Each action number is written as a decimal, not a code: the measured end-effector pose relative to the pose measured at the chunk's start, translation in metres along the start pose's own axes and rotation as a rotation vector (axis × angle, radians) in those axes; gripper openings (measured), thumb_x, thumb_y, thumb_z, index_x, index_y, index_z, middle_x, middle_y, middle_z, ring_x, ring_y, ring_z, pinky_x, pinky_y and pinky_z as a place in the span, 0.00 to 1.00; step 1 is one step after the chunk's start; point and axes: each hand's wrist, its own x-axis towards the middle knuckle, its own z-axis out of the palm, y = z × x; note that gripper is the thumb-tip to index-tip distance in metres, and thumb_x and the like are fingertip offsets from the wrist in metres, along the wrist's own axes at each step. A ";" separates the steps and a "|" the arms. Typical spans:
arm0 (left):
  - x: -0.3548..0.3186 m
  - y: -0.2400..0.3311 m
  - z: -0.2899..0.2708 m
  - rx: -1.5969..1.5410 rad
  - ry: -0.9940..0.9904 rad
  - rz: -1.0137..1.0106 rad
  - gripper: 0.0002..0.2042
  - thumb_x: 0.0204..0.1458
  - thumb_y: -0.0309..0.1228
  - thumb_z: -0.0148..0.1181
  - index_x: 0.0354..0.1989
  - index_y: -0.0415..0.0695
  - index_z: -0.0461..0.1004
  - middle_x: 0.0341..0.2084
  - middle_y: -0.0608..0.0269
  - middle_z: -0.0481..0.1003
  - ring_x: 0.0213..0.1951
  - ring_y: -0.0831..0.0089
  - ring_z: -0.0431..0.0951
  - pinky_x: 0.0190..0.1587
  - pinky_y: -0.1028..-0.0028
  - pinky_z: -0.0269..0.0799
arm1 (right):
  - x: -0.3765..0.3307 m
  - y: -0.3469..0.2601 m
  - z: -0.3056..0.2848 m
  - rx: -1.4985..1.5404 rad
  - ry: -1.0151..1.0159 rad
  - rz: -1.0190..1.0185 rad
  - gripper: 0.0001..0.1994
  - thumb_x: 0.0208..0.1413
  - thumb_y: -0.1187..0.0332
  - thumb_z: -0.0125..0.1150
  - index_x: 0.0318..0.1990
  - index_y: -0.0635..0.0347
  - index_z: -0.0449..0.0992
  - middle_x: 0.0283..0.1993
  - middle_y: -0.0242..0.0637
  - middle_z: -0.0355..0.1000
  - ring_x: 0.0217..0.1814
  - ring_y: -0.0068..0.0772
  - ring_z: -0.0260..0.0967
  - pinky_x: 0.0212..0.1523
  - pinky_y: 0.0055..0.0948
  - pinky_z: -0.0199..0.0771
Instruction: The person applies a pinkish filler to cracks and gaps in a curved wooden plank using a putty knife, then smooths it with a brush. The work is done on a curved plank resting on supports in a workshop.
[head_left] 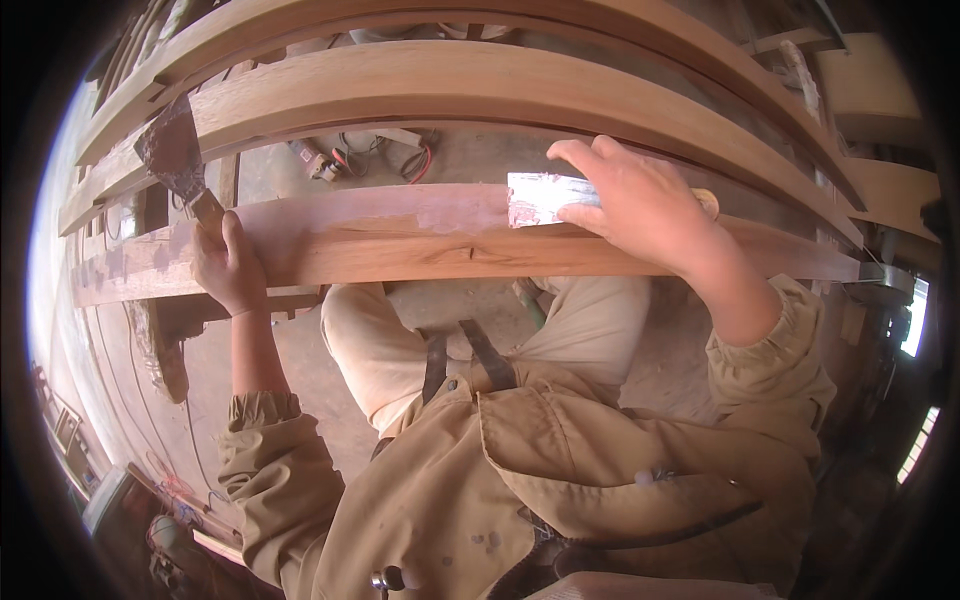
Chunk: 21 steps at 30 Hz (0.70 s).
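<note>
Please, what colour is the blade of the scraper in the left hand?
Dark reddish-brown; the blade shows best in the head view.

Open gap between wooden beams (pixel 400 252)

Across the upper view, two long, planed wooden beams (pixel 470 95), set roughly side by side. In the gap nearer the wearer, lying on the dusty floor (pixel 310 375), a handheld power tool (pixel 318 162), reddish with a pale front, and just beside it a red cable (pixel 425 160) in a loose loop among dark ones. Over at the right, broad wooden boards (pixel 872 88), partly in shade, and lower down a bright opening (pixel 914 325). Below the left side, a rough-surfaced wooden post (pixel 160 360); farther down, thin reddish wires (pixel 175 488) in a tangle and a pale plank (pixel 215 545), near a dim, rounded greenish object too blurred to name.
</note>
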 end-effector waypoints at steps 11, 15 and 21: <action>0.001 0.003 0.002 0.021 0.030 0.051 0.15 0.50 0.41 0.55 0.27 0.40 0.69 0.22 0.53 0.73 0.26 0.54 0.73 0.32 0.64 0.67 | -0.003 -0.011 -0.013 -0.123 -0.163 0.015 0.18 0.49 0.64 0.59 0.51 0.45 0.73 0.34 0.41 0.68 0.38 0.44 0.68 0.39 0.40 0.68; -0.001 0.004 0.000 0.018 0.020 0.042 0.16 0.52 0.44 0.53 0.32 0.40 0.72 0.23 0.51 0.74 0.29 0.51 0.73 0.34 0.60 0.66 | 0.001 -0.009 -0.022 -0.151 -0.233 0.019 0.18 0.50 0.64 0.59 0.50 0.46 0.74 0.33 0.43 0.72 0.38 0.45 0.69 0.39 0.41 0.68; 0.000 0.000 0.003 0.036 0.021 0.059 0.15 0.51 0.43 0.54 0.31 0.40 0.70 0.24 0.52 0.74 0.28 0.52 0.73 0.33 0.63 0.67 | 0.012 -0.018 -0.017 -0.172 -0.215 0.041 0.16 0.50 0.64 0.58 0.48 0.47 0.76 0.36 0.43 0.75 0.39 0.44 0.71 0.40 0.39 0.70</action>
